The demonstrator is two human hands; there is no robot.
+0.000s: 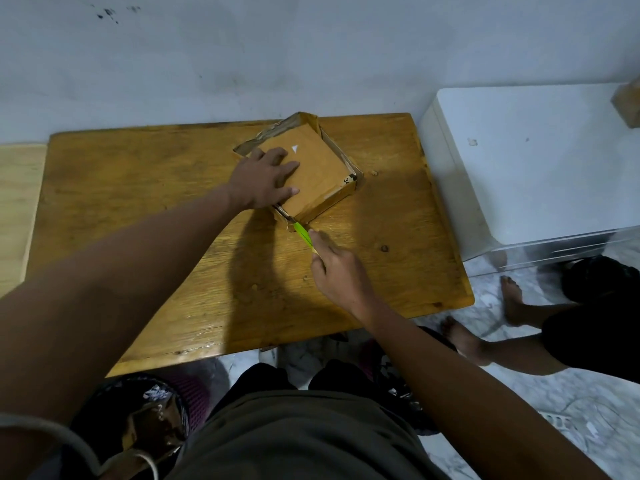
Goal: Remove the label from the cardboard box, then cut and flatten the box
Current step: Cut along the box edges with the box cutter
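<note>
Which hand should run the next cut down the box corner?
Right. The right hand already holds the green cutter with its tip at the near corner of the cardboard box. The left hand lies flat on top, steadying it.

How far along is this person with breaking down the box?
Label seems mostly off: only a small white scrap shows on the cardboard box. Cutting is in hand: the left hand presses the box down while the right hand works a green-handled cutter into its near corner. The walls stand, so flattening remains.
</note>
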